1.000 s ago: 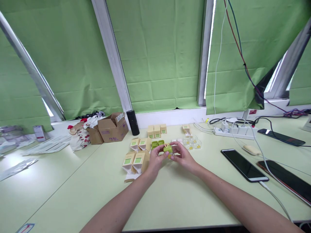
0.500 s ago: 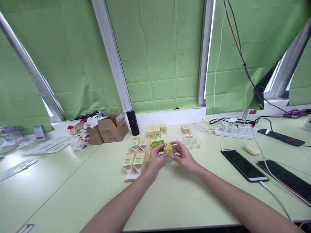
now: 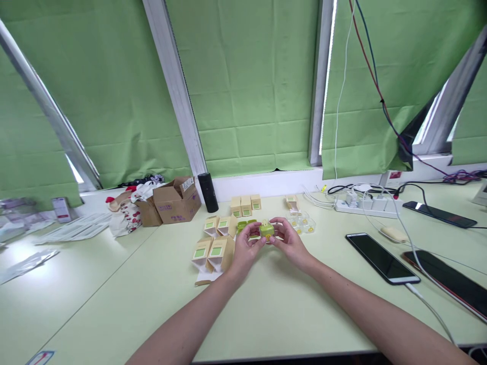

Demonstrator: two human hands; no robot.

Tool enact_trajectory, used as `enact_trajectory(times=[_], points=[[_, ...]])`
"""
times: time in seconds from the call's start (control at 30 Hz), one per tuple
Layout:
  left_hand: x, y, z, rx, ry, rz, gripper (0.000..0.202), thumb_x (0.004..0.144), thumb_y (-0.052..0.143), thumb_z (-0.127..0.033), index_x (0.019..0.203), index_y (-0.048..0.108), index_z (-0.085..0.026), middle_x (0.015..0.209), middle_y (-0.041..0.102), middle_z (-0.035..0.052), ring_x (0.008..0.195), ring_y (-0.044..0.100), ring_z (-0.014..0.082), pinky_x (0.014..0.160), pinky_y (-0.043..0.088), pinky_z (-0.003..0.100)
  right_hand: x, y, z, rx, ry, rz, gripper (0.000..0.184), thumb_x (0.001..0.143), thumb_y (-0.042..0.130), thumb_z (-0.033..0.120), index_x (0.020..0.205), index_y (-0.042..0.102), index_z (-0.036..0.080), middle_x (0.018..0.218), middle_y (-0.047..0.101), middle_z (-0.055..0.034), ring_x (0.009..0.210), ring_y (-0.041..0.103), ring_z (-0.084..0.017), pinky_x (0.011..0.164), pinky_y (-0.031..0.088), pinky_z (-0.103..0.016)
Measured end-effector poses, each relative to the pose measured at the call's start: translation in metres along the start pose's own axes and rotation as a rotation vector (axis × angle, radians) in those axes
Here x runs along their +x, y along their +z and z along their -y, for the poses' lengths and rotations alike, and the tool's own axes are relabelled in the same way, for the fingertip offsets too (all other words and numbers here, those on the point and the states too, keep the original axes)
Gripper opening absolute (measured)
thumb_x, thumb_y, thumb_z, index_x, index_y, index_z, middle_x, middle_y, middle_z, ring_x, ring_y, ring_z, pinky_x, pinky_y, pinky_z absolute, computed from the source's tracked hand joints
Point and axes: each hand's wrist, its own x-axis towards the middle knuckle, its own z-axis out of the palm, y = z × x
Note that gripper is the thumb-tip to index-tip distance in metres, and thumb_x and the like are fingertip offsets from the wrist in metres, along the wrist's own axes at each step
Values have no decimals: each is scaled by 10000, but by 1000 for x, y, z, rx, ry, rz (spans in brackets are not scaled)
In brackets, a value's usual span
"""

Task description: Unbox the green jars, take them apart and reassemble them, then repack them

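Note:
Both my hands meet over the pale green table point(image 3: 266, 304) around one small green case point(image 3: 266, 231). My left hand point(image 3: 245, 248) pinches its left side with thumb and fingers. My right hand point(image 3: 291, 241) grips its right side, fingers curled. Behind the hands lie two more green cases point(image 3: 246, 224). Left of my left hand stand several tan cartons with green labels point(image 3: 215, 251), some with open flaps. Clear round lids with yellow dots point(image 3: 302, 225) lie just beyond my right hand.
Three closed tan boxes point(image 3: 245, 205) stand in a row by the window sill, next to a black cylinder point(image 3: 208, 192) and a brown cardboard box point(image 3: 177, 200). Phones point(image 3: 382, 258) and a power strip point(image 3: 365, 205) with cables occupy the right side.
Both hands have lifted the green case slightly and shifted it a little away from me and to the right. The grip looks unchanged.

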Motion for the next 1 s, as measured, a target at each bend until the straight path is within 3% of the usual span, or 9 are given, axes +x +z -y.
enact_trajectory(times=[0.4,0.67,1.0], points=[[2,2,6,33,40,-45,473,760,871,-411,1137,707,-177,1107,684,107,998,636,208,848,572,323,5,-2,0,68,-19,2,412,813,848,452,1115,631,275,892,653,6,827,635,-173,845,591,-390],[-2,5,3,-1,80,-49,528,838,802,-428,1297,662,-205,1218,695,118,1072,653,221,930,575,357,3,3,8,401,76,16,434,823,857,407,1166,618,290,991,776,-32,1027,742,-260,1080,514,-559],[-5,3,2,6,94,-52,388,873,763,-356,1211,684,-184,1213,719,131,1086,692,234,986,572,391,5,-2,4,594,193,9,399,833,812,274,1188,632,248,1087,798,-71,1110,762,-307,1153,455,-588]])
